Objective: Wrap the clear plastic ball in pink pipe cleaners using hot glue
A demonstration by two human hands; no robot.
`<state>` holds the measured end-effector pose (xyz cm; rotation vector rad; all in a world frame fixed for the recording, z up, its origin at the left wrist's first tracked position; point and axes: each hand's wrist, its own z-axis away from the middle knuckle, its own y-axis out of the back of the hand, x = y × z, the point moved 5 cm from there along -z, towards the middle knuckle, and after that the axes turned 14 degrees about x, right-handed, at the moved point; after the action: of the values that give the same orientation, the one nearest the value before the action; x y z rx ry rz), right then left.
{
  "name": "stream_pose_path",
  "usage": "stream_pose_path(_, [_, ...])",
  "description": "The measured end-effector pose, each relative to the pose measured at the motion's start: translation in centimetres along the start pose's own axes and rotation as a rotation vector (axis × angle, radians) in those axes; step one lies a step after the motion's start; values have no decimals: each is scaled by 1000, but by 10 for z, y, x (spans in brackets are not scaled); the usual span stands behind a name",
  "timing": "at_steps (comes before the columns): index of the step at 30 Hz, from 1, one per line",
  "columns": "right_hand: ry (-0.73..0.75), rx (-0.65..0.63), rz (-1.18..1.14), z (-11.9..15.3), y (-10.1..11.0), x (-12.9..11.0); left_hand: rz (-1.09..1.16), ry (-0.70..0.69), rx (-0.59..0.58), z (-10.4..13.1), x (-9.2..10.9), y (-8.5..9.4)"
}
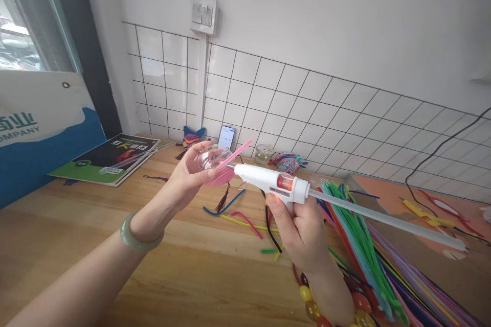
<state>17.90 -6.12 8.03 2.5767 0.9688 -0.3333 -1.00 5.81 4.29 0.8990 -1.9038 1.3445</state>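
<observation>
My left hand (192,171) is closed around a clear plastic ball (210,157) whose lower part is covered in pink. A pink pipe cleaner (240,152) lies against the ball at my thumb, its free end sticking up to the right. In my right hand (301,230) is a white hot glue gun (261,178), gripped by its handle. The gun's metal tip points left and is right by the pipe cleaner and ball; whether it touches cannot be made out. A long translucent glue stick (383,218) sticks out of the gun's back.
Many coloured pipe cleaners (368,245) lie at the right, with cut pieces (247,225) mid-table. A phone (226,138), a glass jar (264,154) and yarn-like fish crafts (289,162) stand by the wall. A book (111,158) lies left; yellow pliers (427,213) lie far right.
</observation>
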Motion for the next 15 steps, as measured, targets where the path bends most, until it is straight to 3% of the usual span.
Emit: stream_pose_path(15, [-50,-4,-29,-1,-1,3,12,1,-3,0,0,-1])
